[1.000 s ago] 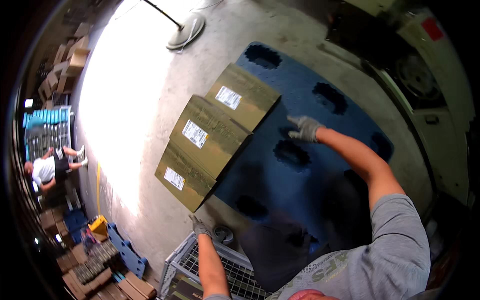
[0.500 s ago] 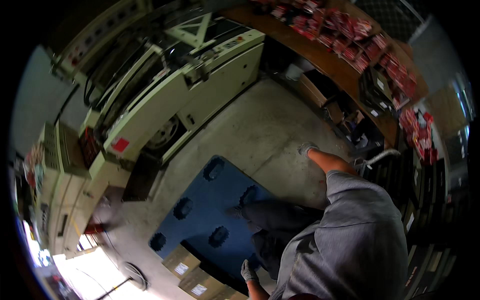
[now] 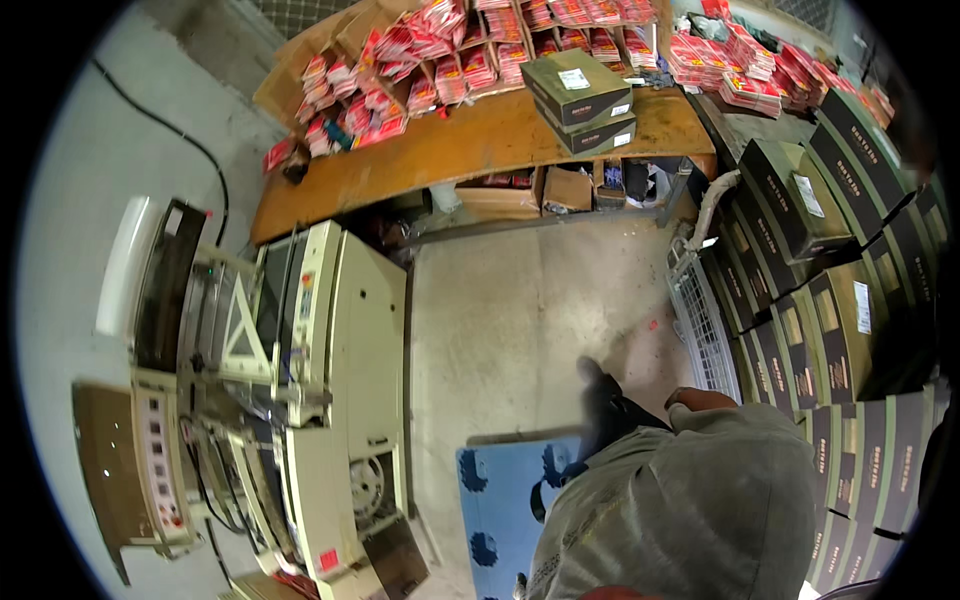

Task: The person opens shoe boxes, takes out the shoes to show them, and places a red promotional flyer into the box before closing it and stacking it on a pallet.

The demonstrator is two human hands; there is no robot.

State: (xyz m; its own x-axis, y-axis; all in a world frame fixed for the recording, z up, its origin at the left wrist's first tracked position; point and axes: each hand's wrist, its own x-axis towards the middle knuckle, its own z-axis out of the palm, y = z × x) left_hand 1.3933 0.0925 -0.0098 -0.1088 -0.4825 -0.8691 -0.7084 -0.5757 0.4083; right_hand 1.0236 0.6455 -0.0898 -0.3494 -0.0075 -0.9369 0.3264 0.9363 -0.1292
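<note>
A sliver of my gloved left hand (image 3: 520, 586) shows at the lower edge, beside the blue plastic pallet (image 3: 508, 512); its fingers are too little in view to read. On the right, a short stretch of my bare right forearm (image 3: 704, 399) comes out past my grey shirt, and the hand itself is not visible. That arm is nearest to the wire mesh basket (image 3: 703, 322) and the stacked dark cartons (image 3: 785, 385). My dark-trousered leg (image 3: 612, 412) is over the pallet's far right corner, blurred by motion.
A cream machine (image 3: 365, 330) with a visible wheel stands left. Across the back runs a wooden bench (image 3: 480, 140) holding two dark boxes (image 3: 580, 95) and compartments of red packets (image 3: 475, 68). Open cardboard boxes (image 3: 568, 190) sit underneath. Tall carton stacks (image 3: 870, 480) line the right.
My view has swung to the right, bringing the bench and cartons ahead. My leg has moved toward the pallet's far edge. My right hand, stretched out before, has gone from sight.
</note>
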